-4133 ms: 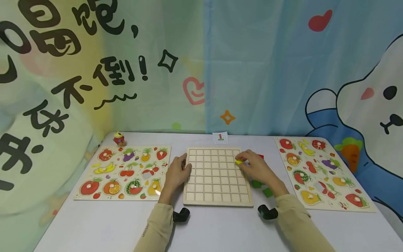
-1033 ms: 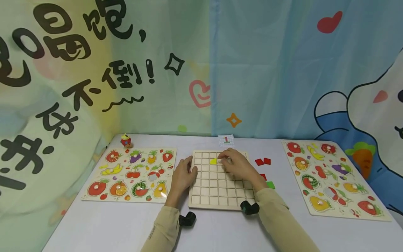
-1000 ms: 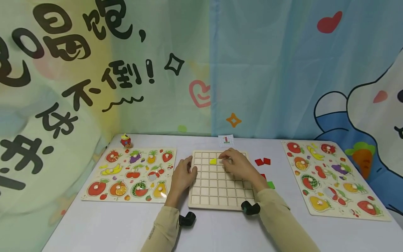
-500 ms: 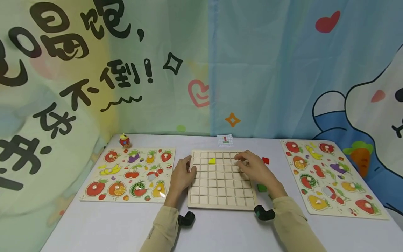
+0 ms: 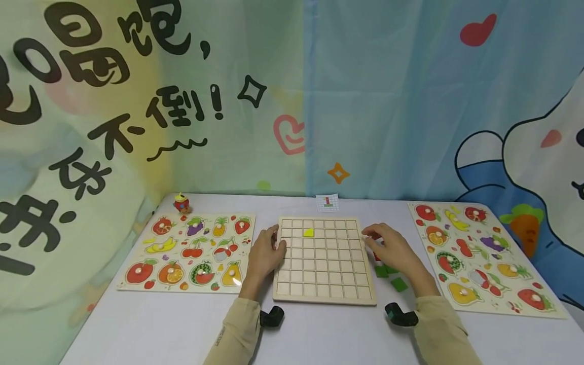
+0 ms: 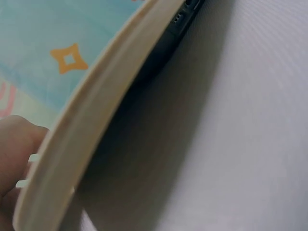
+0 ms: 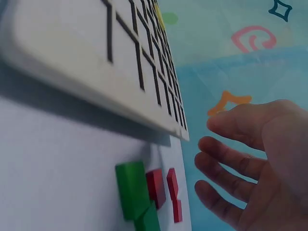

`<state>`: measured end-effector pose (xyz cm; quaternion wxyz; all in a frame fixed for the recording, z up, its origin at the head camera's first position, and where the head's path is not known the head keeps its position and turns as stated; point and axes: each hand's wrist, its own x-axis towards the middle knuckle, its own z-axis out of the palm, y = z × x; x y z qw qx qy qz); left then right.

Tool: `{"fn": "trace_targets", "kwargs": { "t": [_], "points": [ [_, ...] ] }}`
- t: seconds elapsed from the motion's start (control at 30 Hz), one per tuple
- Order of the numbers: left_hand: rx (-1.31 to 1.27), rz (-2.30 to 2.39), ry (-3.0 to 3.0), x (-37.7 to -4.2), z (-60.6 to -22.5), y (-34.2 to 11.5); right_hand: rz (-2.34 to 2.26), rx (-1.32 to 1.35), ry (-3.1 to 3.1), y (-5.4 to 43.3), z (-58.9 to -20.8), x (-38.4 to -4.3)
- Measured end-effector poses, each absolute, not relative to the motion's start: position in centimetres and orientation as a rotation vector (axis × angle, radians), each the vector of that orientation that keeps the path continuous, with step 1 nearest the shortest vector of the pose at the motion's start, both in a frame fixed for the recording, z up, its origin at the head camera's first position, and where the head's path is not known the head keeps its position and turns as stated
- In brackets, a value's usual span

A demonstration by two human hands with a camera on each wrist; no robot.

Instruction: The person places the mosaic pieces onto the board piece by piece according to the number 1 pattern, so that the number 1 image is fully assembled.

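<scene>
A square wooden grid board (image 5: 324, 261) lies on the table, with one small yellow tile (image 5: 308, 233) in a cell of its second row from the back. My left hand (image 5: 264, 256) rests at the board's left edge, its thumb over the rim and fingers along the side. Just off the board's right edge hovers my right hand (image 5: 394, 248), fingers loosely bent and apart, with nothing between them in the right wrist view. Below it lie green tiles (image 5: 399, 284) and red tiles (image 7: 155, 186), partly hidden by the hand in the head view.
Fruit puzzle boards flank the grid board, one at left (image 5: 171, 281) and one at right (image 5: 483, 263). Behind it lies a small printed card (image 5: 327, 203) showing a red and green shape. A small toy figure (image 5: 182, 204) stands at the back left, before the curtain.
The yellow tile, pinched in my right hand earliest, now lies in the board. My right hand has drawn back rightward off the board, over the loose tiles. My left hand has stayed at the edge.
</scene>
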<state>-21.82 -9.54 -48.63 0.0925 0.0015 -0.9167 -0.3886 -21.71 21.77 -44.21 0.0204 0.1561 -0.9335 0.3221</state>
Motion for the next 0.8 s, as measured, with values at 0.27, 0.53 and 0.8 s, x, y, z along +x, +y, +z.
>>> {"fn": "trace_targets", "kwargs": {
  "t": [0.27, 0.53, 0.8],
  "points": [
    [0.025, -1.139, -2.727, -21.9, -48.7, -9.4, 0.976, 0.436, -2.933, 23.0, -45.2, -20.5],
    [0.02, -1.129, -2.713, -21.7, -48.5, -9.2, 0.971, 0.423, -2.941, 24.2, -46.2, -20.1],
    [0.025, -1.13, -2.733, -21.6, -48.5, -9.1, 0.988, 0.412, -2.977, 24.7, -46.4, -19.7]
  ]
}}
